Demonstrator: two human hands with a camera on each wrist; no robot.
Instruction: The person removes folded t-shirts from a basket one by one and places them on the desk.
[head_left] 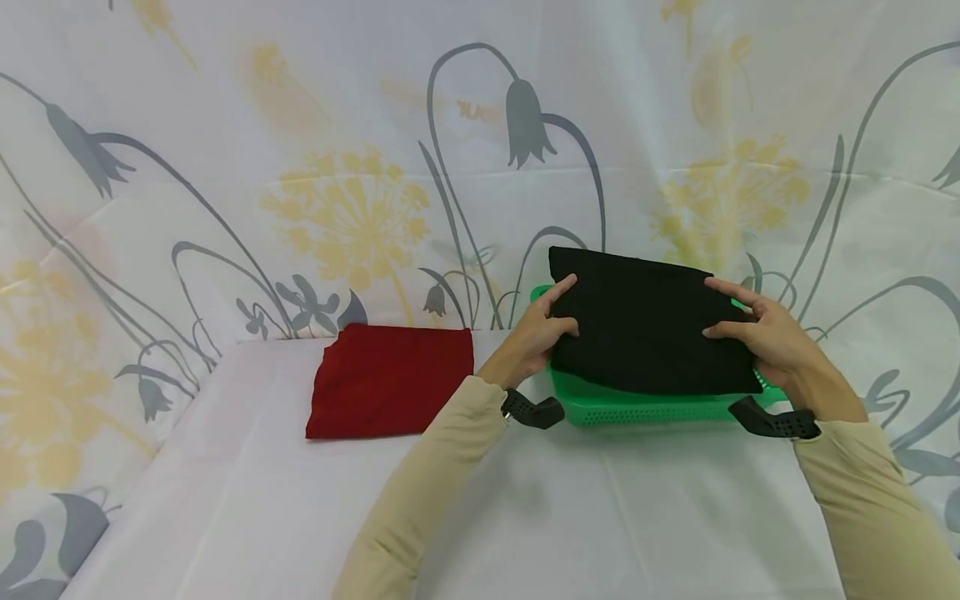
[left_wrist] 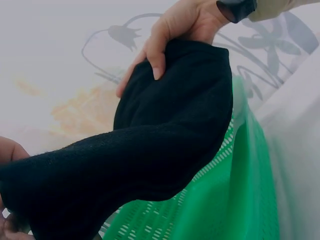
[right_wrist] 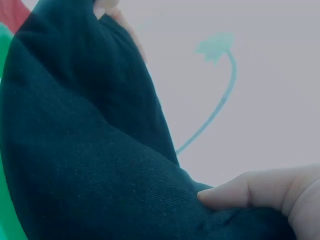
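Note:
A folded black cloth is held up at a tilt over a green plastic basket. My left hand pinches its left edge, thumb in front. On the opposite edge, my right hand grips the cloth the same way. The left wrist view shows the black cloth sagging between both hands, above the slotted basket. In the right wrist view the right thumb presses on the fabric. The cloth hides most of the basket's inside.
To the left of the basket a folded dark red cloth lies flat on the white-covered table. Behind the table hangs a curtain printed with grey and yellow flowers.

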